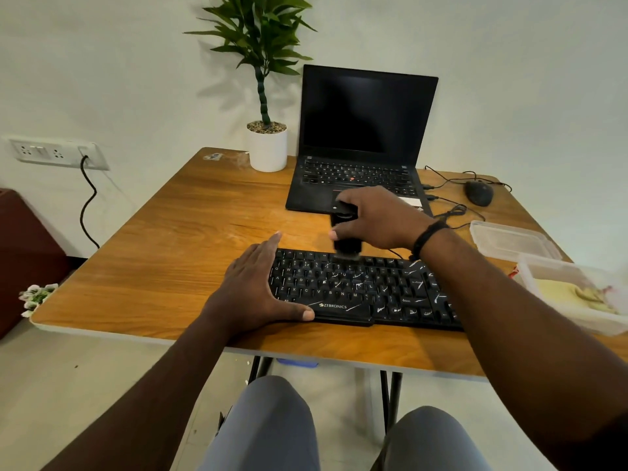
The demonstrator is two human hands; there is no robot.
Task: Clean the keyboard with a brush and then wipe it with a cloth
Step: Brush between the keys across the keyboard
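Two knees (272,423) in grey trousers are showing nearest, under the table (163,260) edge. You are laying your left hand (253,287) flat against the left end of the keyboard (360,290), fingers straight and together, thumb running along its front edge. Keyboard is lying across the table's near side, black, streaked with white marks (brand lettering on the front strip). You are gripping the brush (346,232) in your right hand (373,219), fingers curled round its black handle, bristles touching the top key row. Right of the keyboard, two clear plastic containers (543,266) are sitting; the nearer is holding something yellowish, possibly the cloth, cannot tell. Farther back: an open laptop (363,137), a mouse (479,193), a potted plant (266,144).
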